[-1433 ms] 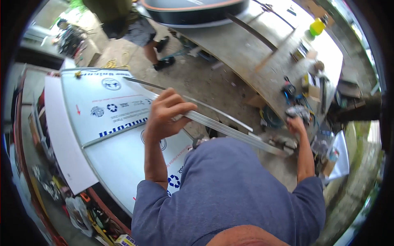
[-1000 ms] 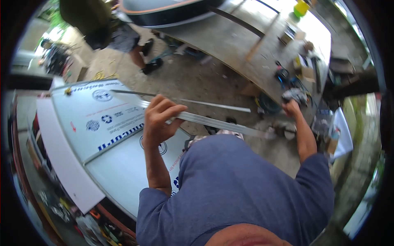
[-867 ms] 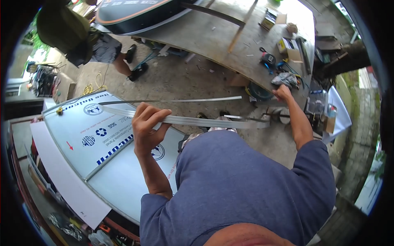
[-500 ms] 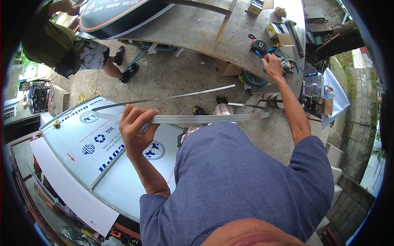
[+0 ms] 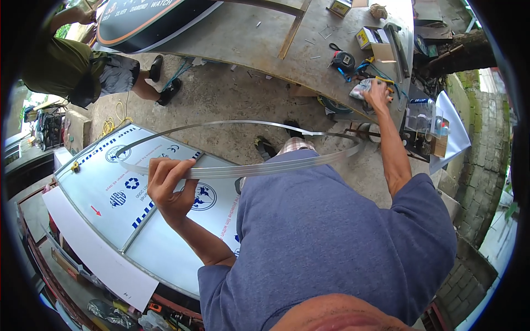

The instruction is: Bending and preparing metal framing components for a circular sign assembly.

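Observation:
My left hand (image 5: 172,190) grips a flat silver metal strip (image 5: 265,171) between thumb and fingers. The strip bends round in a long loop in front of my body, over the floor and the covered panel. At the right end of the workbench (image 5: 243,47), my right hand (image 5: 379,94) has its fingers spread over a crumpled whitish bundle (image 5: 361,88) and some tools with yellow and orange handles; the fingertips are partly lost among them. A tape measure (image 5: 343,59) and a blue-handled tool (image 5: 364,66) lie just beyond that hand.
Left of me lies a large framed panel (image 5: 165,220) under printed film. A big round sign (image 5: 152,22) rests on the bench's far left, with another person (image 5: 72,71) beside it. Small boxes (image 5: 369,37) stand at the bench's right; a yellow cord (image 5: 116,121) coils on the floor.
My right hand has shifted from the blue-handled tool to the whitish bundle, nearer and slightly right. My left hand moved a little left and nearer; the strip's loop has closed up.

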`<state>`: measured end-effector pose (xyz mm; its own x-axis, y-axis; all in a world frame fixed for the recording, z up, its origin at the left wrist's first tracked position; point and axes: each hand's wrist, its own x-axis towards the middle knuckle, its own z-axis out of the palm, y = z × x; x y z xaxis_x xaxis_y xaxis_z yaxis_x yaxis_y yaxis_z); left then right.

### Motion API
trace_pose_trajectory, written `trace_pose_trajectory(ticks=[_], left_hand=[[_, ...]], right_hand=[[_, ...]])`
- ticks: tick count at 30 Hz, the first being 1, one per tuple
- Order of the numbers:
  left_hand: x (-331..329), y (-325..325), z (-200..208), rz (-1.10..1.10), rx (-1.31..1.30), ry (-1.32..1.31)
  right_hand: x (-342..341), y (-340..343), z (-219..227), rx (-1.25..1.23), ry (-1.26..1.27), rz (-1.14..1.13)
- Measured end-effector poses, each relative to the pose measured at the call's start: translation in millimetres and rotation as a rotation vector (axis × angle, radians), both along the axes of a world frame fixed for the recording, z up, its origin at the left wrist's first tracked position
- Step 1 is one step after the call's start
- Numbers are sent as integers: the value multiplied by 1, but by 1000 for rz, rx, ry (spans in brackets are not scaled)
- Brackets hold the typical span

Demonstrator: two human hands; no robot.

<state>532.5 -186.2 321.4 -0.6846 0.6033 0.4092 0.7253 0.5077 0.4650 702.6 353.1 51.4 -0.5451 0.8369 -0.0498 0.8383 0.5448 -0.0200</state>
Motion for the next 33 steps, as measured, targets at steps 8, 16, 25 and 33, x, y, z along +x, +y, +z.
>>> trace_pose_trajectory(ticks=[8, 16, 25, 33], left_hand=[[-11, 31, -9, 6, -29, -71], [-16, 53, -6, -4, -48, -38], [-12, 53, -11, 66, -52, -55], [-14, 61, -16, 69, -15, -89]], right_hand=[[22, 44, 10, 141, 414, 152], [-58, -24, 74, -131, 637, 608], [-53, -34, 13, -60, 17, 887], [-172, -53, 41, -139, 443, 1048]])
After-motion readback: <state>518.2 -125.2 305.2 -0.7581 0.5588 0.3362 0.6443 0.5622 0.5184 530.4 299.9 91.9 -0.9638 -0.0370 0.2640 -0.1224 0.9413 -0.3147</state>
